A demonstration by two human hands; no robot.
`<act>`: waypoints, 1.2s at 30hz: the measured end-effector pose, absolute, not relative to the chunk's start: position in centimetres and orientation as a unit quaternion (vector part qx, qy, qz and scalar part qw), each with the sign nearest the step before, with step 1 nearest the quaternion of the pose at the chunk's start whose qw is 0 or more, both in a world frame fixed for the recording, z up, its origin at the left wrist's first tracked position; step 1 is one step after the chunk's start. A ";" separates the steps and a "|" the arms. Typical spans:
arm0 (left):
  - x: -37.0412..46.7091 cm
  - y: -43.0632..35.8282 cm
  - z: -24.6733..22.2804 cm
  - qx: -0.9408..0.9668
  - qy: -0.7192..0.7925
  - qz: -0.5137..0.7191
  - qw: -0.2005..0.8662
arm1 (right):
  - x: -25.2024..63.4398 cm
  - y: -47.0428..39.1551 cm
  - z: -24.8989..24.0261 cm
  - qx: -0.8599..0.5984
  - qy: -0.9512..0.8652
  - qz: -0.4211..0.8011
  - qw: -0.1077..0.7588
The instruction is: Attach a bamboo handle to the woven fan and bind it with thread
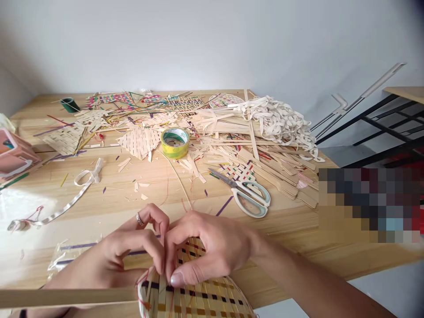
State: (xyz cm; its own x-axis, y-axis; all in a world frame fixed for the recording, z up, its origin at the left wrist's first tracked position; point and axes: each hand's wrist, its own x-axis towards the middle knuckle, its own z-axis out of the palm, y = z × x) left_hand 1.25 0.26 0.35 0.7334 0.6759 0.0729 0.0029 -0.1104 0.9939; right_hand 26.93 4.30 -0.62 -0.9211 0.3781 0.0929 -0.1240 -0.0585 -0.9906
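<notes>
A woven bamboo fan (212, 293) with dark, gold and pale strips lies in front of me, cut off by the lower frame edge. Its pale rim is wound with red thread (145, 304) at the left, where a long flat wooden handle (66, 297) runs off to the side. My left hand (122, 249), wearing a ring, is closed with its fingertips at the fan's upper left edge. Pressed close beside it, my right hand (208, 247) pinches the same edge, thumb on the weave. Whatever fine thread or strip lies between the fingertips is hidden.
Scissors (248, 194) and a tape roll (175, 143) lie beyond my hands. A thin cane (177, 176) reaches toward my right hand. Woven pieces (141, 141), wooden strips (271, 174) and a white ribbon heap (281, 119) cover the back. A pink container (16, 152) stands left.
</notes>
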 end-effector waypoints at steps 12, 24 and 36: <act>1.9 0.4 1.0 0.656 0.282 0.193 0.673 | 27.4 4.3 -0.1 -0.152 -0.626 0.756 0.115; 0.1 0.5 0.6 0.554 0.459 0.176 0.672 | 28.1 4.1 1.5 -0.326 -0.698 0.595 0.229; 1.6 1.1 0.6 0.557 0.494 0.205 0.636 | 29.5 4.6 2.4 -0.322 -0.799 0.385 0.332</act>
